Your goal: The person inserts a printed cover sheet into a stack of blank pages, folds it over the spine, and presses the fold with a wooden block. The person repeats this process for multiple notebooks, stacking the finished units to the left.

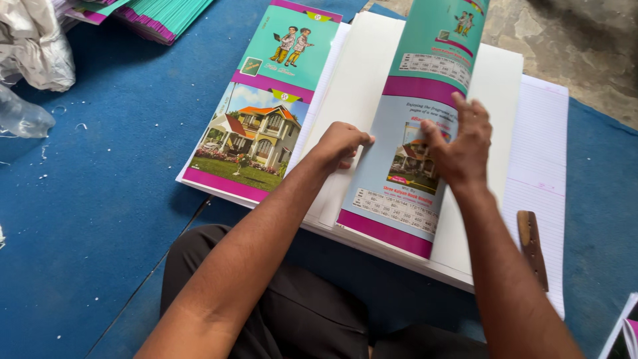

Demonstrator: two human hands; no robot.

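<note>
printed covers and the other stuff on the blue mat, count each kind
printed cover sheets in front: 2, one lying flat, one curled under the left hand and right hand
stack of teal and magenta covers at top left: 1
white paper stack: 1
ruled sheets: 1 pile
wooden tool: 1
crumpled clear plastic: 1
total: 7

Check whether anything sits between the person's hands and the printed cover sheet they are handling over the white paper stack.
Nothing visible does. The right hand already presses on the printed cover sheet, and the left hand rests at its left edge on the white paper stack.
</note>
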